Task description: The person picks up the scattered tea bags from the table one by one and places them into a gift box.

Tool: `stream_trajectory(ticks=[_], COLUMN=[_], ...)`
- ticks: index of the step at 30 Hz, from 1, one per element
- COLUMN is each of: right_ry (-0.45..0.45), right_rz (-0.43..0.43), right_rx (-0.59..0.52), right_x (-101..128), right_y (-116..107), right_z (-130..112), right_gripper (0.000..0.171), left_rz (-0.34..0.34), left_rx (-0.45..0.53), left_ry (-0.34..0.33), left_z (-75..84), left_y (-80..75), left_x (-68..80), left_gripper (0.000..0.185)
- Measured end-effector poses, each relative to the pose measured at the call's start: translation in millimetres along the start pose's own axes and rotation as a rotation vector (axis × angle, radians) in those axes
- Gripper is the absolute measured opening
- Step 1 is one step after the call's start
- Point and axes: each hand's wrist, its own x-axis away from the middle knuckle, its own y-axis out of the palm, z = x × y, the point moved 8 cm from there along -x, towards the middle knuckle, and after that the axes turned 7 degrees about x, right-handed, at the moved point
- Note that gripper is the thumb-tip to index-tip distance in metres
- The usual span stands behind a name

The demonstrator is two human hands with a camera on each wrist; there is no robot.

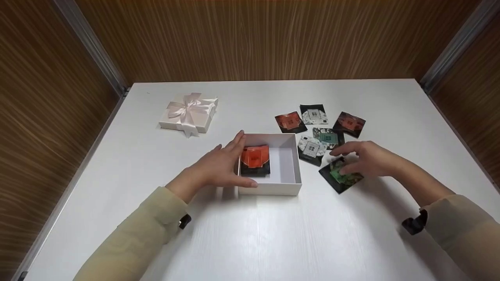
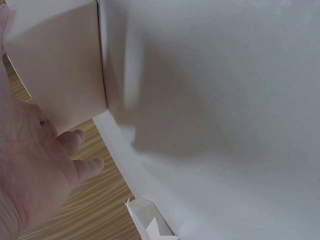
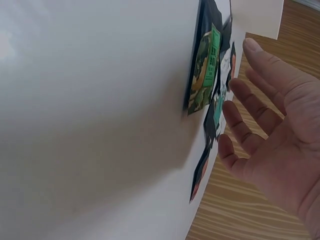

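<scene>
My left hand (image 1: 218, 166) lies along the left side of an open white box (image 1: 269, 189), its fingers stretched towards the far left corner and its thumb over the front rim. Inside the box, a red and black square packet (image 1: 255, 160) lies against the left wall. In the left wrist view, the box's outer wall (image 2: 60, 65) stands beside the palm. My right hand (image 1: 371, 160) hovers with loosely bent fingers over a green and black square packet (image 1: 338, 177), thumb and forefinger apart. In the right wrist view, the green packet (image 3: 205, 70) lies flat on the table beyond the fingertips.
Several more packets lie right of the box: a red one (image 1: 290, 121), white ones (image 1: 313, 114), a teal one (image 1: 328, 137) and a dark red one (image 1: 349, 124). A white lid with a pink ribbon bow (image 1: 189, 111) sits at the back left. Wood-grain panels (image 1: 250, 43) enclose the table.
</scene>
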Motion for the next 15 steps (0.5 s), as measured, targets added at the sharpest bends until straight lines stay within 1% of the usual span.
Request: stream_trajectory(ticks=[4,8,11,15], right_ry=[-0.024,-0.014,-0.015,-0.053], right_rz=[-0.016,-0.039,-0.045,-0.037], right_rx=[0.019,0.024,0.062,0.113], right_x=[0,1,1,1], right_y=[5,10,14,18], right_z=[-4,-5,-5,-8], right_gripper=[0.053,0.056,0.058,0.059], left_rz=[-0.001,-0.005,-0.006,-0.006], left_rx=[0.002,-0.004,-0.005,-0.016], left_ry=[0.000,-0.004,0.001,0.013], left_z=[0.8,1.0,1.6,2.6], left_y=[-0.4,-0.5,-0.8,-0.9], left_x=[0.4,0.6,0.8,1.0], left_gripper=[0.145,0.145,0.145,0.144])
